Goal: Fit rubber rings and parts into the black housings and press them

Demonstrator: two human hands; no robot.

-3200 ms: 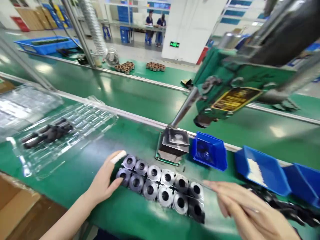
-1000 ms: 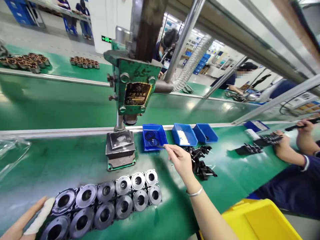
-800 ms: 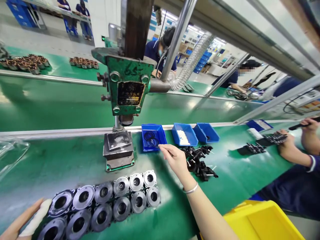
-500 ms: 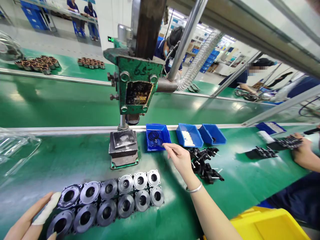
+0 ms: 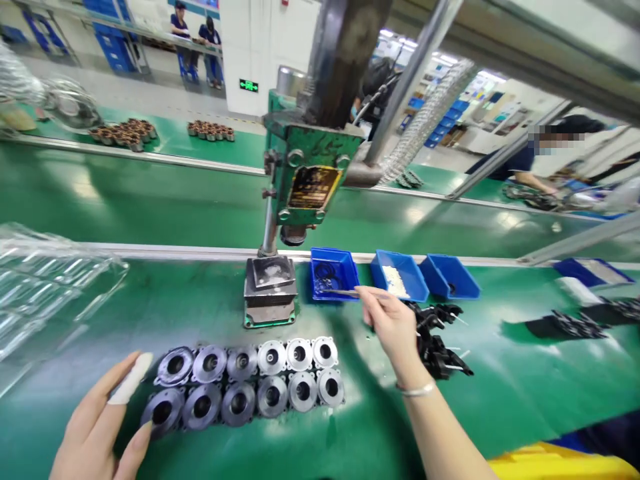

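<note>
My right hand [image 5: 393,327] is closed around metal tweezers [image 5: 343,292], whose tip reaches into a blue bin [image 5: 356,270] of black rubber rings [image 5: 325,271]. At the left end of two rows of round metal housings [image 5: 237,403], my left hand [image 5: 95,427] is open, thumb and fingers apart. One of its fingers wears a white cover [image 5: 131,379]. The thumb tip is beside the front-left housing; whether it touches is unclear. Whether the tweezers grip a ring is too small to tell.
A green press [image 5: 315,173] stands behind the housings, its metal block [image 5: 270,293] beneath. Blue bins [image 5: 400,275] with white pieces and a dark item sit right of the rings. Black parts [image 5: 440,343] lie right of my forearm. A clear plastic tray [image 5: 45,287] is left, a yellow bin [image 5: 560,463] lower right.
The view has shifted, so the bench appears further right. My left hand shows more fully, fingers and thumb spread. The tweezers remain at the ring bin. A co-worker's hand at right has left view.
</note>
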